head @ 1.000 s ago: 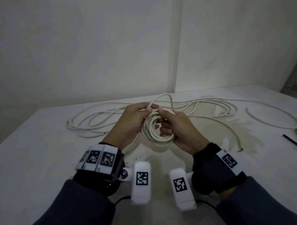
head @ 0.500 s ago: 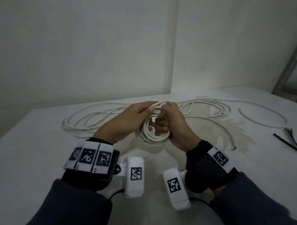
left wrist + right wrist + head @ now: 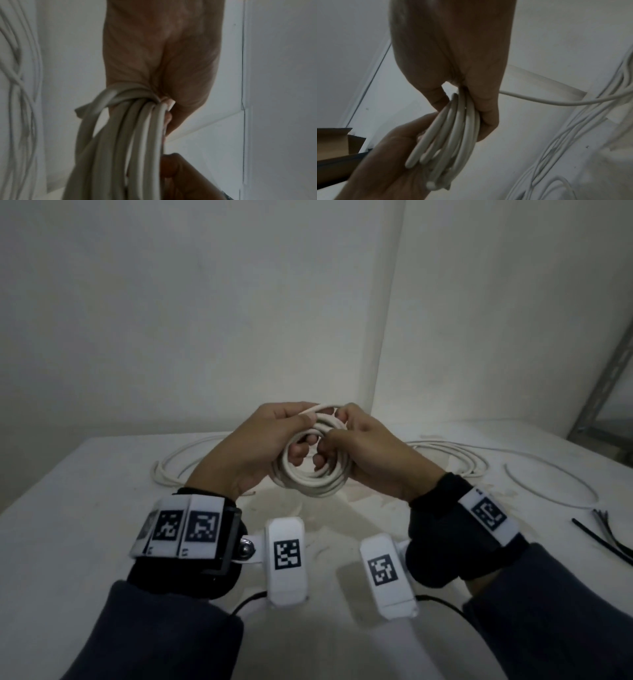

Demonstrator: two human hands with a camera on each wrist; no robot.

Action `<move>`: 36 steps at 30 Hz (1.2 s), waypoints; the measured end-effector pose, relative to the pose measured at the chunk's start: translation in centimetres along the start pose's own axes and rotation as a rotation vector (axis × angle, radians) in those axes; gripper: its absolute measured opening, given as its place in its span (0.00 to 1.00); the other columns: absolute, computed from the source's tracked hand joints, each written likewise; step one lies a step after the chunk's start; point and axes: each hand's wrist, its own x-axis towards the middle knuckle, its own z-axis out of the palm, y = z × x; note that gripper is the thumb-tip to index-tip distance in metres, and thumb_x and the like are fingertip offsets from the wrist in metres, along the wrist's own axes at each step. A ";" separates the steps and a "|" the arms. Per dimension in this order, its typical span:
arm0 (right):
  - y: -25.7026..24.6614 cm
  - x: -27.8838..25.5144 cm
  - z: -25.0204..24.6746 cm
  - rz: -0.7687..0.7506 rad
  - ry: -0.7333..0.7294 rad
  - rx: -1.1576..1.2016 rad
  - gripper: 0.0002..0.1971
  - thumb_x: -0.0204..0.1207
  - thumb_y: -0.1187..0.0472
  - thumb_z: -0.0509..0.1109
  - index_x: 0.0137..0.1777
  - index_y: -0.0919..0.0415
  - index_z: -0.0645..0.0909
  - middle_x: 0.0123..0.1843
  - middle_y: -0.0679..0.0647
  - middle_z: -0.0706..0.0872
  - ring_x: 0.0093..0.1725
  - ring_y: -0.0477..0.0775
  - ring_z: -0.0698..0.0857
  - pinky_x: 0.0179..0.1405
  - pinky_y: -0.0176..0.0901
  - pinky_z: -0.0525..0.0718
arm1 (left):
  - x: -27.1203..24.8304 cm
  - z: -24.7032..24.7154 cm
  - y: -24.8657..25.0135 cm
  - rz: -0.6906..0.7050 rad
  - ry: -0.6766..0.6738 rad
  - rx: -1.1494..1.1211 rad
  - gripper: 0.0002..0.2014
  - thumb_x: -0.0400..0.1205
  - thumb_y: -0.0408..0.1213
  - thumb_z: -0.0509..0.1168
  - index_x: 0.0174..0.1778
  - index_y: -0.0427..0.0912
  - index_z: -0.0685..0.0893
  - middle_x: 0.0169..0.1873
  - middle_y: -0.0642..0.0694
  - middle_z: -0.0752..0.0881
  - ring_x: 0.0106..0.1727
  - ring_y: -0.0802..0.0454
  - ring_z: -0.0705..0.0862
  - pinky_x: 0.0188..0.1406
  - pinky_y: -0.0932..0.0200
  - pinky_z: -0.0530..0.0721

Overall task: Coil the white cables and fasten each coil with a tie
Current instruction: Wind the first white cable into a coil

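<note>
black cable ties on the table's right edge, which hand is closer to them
Right. The right hand grips the white cable coil on the side toward the thin black cable ties; the left hand holds the coil's far side.

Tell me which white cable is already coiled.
The coil held up between the left hand and right hand; the other cables lie in loose loops on the table.

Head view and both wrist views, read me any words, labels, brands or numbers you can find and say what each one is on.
No readable words, brands or numbers in any view.
Black-and-white square coded markers on the wrist bands and white camera housings: patterns, not text.
Tiny dark marks under the left band's markers: too small to read.
Coiled white round cable, gripped by left hand and right hand: no print visible.
</note>
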 end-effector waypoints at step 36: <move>-1.7 -0.7 -1.3 -0.311 0.109 -0.558 0.12 0.80 0.51 0.68 0.39 0.55 0.82 0.31 0.50 0.79 0.33 0.45 0.76 0.34 0.35 0.75 | -0.3 -0.2 1.4 0.349 0.468 0.461 0.21 0.79 0.49 0.69 0.31 0.32 0.87 0.19 0.45 0.77 0.21 0.55 0.72 0.27 0.59 0.71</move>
